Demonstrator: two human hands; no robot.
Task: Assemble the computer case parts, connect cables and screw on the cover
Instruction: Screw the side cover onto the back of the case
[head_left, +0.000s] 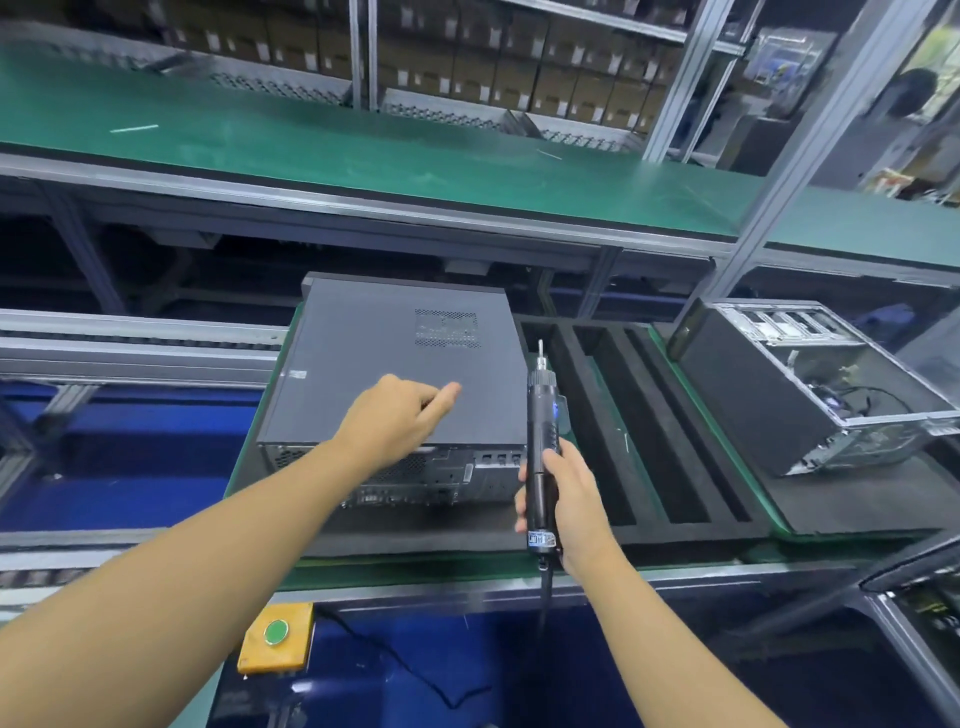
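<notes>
On the green workbench (415, 571) the computer case (467, 475) lies with its cover (363, 358) already closed, so screwing seems left: right hand (569, 499) grips the screwdriver (540, 415), left hand (397, 418) hovers half-curled over the cover, contents unclear.

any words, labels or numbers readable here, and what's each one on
Nothing is legible.
Label on the electric screwdriver: blurred, unreadable.
Sticker on the computer case cover: too small to read.
White labels on the cardboard boxes: too small and blurred.
</notes>
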